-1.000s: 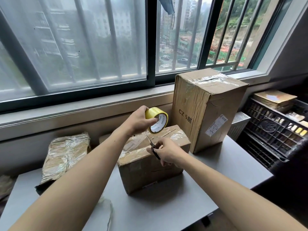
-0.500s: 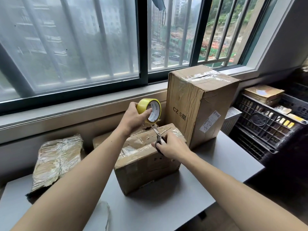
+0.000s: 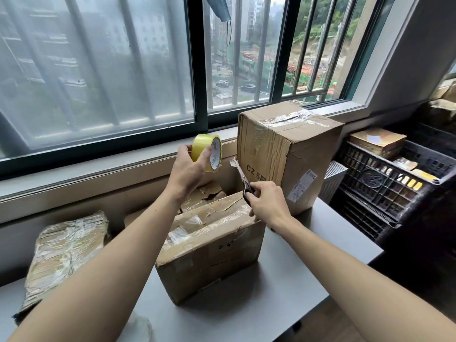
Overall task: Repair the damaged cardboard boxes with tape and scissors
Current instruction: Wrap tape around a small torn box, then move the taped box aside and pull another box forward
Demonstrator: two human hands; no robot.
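A low, battered cardboard box with clear tape across its torn top stands in the middle of the grey table. Above its far edge my left hand grips a yellow tape roll, lifted clear of the box. My right hand holds a pair of scissors by the dark handles, blades pointing up and closed, a scrap of tape on the tip. The right hand hovers over the box's far right corner. A tall box marked "CZ 5" stands behind it.
A flattened, tape-wrapped cardboard bundle lies at the table's left. Black plastic crates with folded cardboard on top stand to the right, beyond the table edge. The window sill runs right behind the boxes.
My left hand has raised the tape roll up and away from the box top. The scissors have come up off the box with the blades now pointing upward.
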